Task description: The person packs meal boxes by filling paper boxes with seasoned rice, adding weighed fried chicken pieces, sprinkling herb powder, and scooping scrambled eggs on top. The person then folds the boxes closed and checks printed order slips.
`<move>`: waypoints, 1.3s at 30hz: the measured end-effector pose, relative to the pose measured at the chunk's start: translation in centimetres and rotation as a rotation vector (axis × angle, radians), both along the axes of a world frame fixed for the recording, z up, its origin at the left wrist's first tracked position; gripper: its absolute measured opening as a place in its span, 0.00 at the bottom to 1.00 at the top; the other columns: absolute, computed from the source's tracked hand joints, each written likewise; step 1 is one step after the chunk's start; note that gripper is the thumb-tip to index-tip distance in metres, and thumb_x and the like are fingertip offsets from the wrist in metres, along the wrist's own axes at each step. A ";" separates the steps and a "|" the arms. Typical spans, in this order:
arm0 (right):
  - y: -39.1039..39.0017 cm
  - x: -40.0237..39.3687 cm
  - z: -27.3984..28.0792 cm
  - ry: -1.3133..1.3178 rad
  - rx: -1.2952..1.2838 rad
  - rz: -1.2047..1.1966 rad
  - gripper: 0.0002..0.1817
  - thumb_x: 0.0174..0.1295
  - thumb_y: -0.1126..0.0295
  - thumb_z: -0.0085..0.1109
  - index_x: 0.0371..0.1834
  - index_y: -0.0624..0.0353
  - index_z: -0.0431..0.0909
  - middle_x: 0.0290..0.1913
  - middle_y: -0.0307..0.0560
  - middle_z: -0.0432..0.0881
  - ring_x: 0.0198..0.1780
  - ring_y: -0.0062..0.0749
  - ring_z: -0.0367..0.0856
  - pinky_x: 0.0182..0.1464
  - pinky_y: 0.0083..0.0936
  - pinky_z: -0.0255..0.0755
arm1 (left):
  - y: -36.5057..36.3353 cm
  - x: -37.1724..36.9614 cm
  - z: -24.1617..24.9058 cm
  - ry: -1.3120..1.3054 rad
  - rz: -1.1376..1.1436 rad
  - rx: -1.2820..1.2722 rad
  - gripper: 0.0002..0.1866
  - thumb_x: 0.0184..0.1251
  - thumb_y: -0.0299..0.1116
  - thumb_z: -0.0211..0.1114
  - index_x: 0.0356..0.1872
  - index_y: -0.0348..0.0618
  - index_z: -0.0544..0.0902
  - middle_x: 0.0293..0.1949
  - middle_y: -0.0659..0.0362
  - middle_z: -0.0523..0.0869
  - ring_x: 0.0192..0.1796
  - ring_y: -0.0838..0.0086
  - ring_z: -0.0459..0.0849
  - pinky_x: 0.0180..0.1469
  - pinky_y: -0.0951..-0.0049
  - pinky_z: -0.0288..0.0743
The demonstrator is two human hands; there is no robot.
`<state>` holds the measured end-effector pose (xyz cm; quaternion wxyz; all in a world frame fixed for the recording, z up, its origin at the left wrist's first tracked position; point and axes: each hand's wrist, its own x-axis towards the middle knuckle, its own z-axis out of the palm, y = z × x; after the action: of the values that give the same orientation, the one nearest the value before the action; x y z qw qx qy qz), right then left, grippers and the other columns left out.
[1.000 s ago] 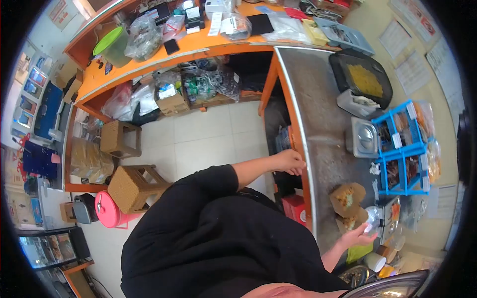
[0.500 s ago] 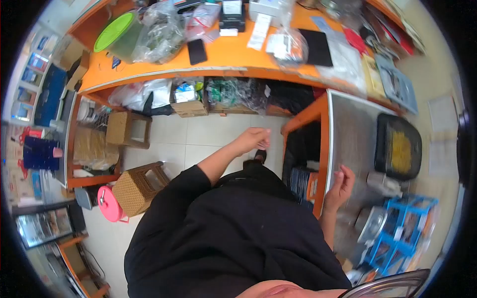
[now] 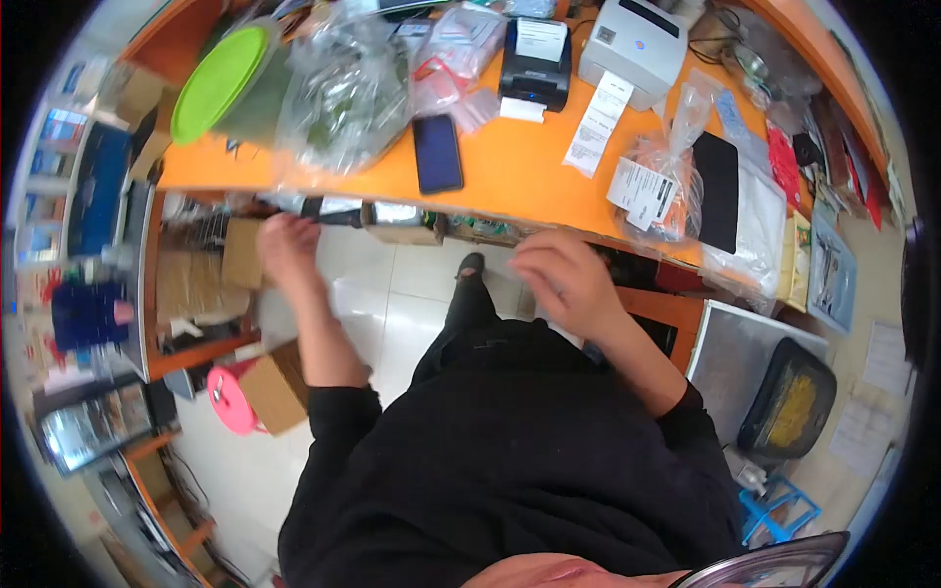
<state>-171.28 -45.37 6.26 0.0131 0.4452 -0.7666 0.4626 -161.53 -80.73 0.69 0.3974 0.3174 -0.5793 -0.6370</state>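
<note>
One plastic bag (image 3: 348,108) is crowding the phone (image 3: 437,154) from 9 o'clock, phone's lying 12-to-6. Right hand (image 3: 567,282) is hanging loosely open; left hand (image 3: 289,247), can't tell.

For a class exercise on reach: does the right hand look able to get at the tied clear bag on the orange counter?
Probably yes. The right hand looks empty, just off the front edge of the orange counter; the tied clear bag sits near that edge, with nothing visible between them.
</note>
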 end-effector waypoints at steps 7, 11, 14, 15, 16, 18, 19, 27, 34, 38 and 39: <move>-7.1 -4.8 -2.9 -0.221 0.161 0.025 0.09 0.56 0.77 0.60 0.40 0.55 0.80 0.43 0.42 0.80 0.44 0.38 0.79 0.46 0.31 0.73 | -21.4 -7.0 5.1 -0.035 0.111 0.182 0.40 0.69 0.55 0.54 0.69 0.35 0.51 0.63 0.42 0.63 0.62 0.50 0.68 0.64 0.49 0.65; -8.9 -7.7 -4.3 -0.257 0.177 -0.088 0.10 0.56 0.77 0.60 0.41 0.55 0.80 0.42 0.42 0.80 0.43 0.38 0.80 0.44 0.31 0.73 | -24.6 -10.9 6.4 -0.182 0.224 0.273 0.43 0.65 0.58 0.58 0.69 0.38 0.53 0.62 0.46 0.64 0.65 0.51 0.65 0.66 0.48 0.61; -9.7 -9.1 -5.2 -0.316 0.132 -0.176 0.10 0.55 0.78 0.60 0.40 0.56 0.80 0.41 0.42 0.81 0.42 0.38 0.80 0.43 0.31 0.73 | -29.5 -10.4 4.3 -0.172 0.063 0.224 0.33 0.66 0.53 0.59 0.62 0.37 0.67 0.49 0.48 0.76 0.53 0.61 0.76 0.52 0.60 0.73; -9.9 -9.6 -5.5 -0.320 0.124 -0.188 0.10 0.54 0.79 0.60 0.40 0.56 0.80 0.41 0.42 0.81 0.42 0.38 0.80 0.43 0.30 0.73 | -30.6 -10.2 4.0 -0.220 0.144 0.158 0.28 0.66 0.51 0.59 0.57 0.38 0.70 0.43 0.51 0.77 0.46 0.65 0.76 0.45 0.64 0.72; -10.1 -9.8 -5.8 -0.329 0.116 -0.201 0.10 0.54 0.79 0.60 0.40 0.56 0.80 0.41 0.43 0.81 0.42 0.38 0.80 0.43 0.30 0.73 | -31.4 -9.9 4.0 -0.273 0.225 0.088 0.24 0.67 0.50 0.58 0.52 0.38 0.74 0.38 0.53 0.78 0.39 0.68 0.76 0.38 0.68 0.71; -10.5 -10.3 -6.4 -0.331 0.105 -0.217 0.10 0.54 0.79 0.61 0.39 0.57 0.80 0.41 0.43 0.81 0.42 0.38 0.80 0.42 0.30 0.73 | -29.7 -11.2 4.4 -0.315 0.348 -0.033 0.19 0.68 0.47 0.56 0.43 0.39 0.77 0.28 0.58 0.76 0.29 0.73 0.73 0.28 0.73 0.66; -10.7 -10.6 -6.7 -0.322 0.101 -0.223 0.10 0.54 0.79 0.61 0.39 0.57 0.80 0.41 0.43 0.81 0.42 0.38 0.80 0.42 0.30 0.73 | -25.2 -13.0 6.1 -0.303 0.391 -0.081 0.17 0.68 0.45 0.55 0.39 0.40 0.77 0.25 0.60 0.74 0.25 0.75 0.69 0.25 0.74 0.62; -12.2 -11.0 -7.1 -0.327 -0.034 -0.209 0.12 0.54 0.78 0.60 0.43 0.55 0.77 0.40 0.42 0.80 0.40 0.41 0.80 0.40 0.33 0.72 | -26.6 -9.9 10.6 -0.217 0.357 -0.449 0.11 0.60 0.32 0.59 0.38 0.35 0.76 0.27 0.55 0.75 0.28 0.71 0.74 0.28 0.72 0.69; -15.0 -10.8 -2.9 -1.058 -0.595 0.025 0.27 0.60 0.69 0.63 0.62 0.61 0.66 0.49 0.48 0.81 0.46 0.31 0.81 0.48 0.29 0.74 | -15.6 -11.3 10.8 -0.231 -0.010 -0.142 0.27 0.67 0.44 0.48 0.56 0.29 0.71 0.50 0.45 0.79 0.48 0.58 0.81 0.52 0.60 0.75; -15.7 -9.7 -2.8 -1.240 -0.696 -0.169 0.25 0.64 0.67 0.59 0.62 0.65 0.67 0.53 0.50 0.79 0.50 0.33 0.79 0.53 0.30 0.73 | -11.6 -12.1 7.0 -0.339 -0.463 -0.837 0.24 0.73 0.44 0.46 0.55 0.31 0.73 0.41 0.54 0.80 0.43 0.70 0.79 0.41 0.73 0.74; -15.4 -9.9 -2.9 -1.327 -0.691 -0.295 0.23 0.65 0.66 0.57 0.60 0.65 0.69 0.53 0.49 0.79 0.50 0.33 0.79 0.53 0.30 0.73 | -10.9 -13.0 6.9 -0.307 -0.486 -1.042 0.26 0.74 0.47 0.46 0.57 0.31 0.72 0.39 0.55 0.79 0.42 0.72 0.79 0.38 0.75 0.74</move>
<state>-181.22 -60.77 3.40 -0.2502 -0.0626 -0.4770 0.8402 -174.51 -91.59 7.54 0.2555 0.0273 -0.9224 -0.2884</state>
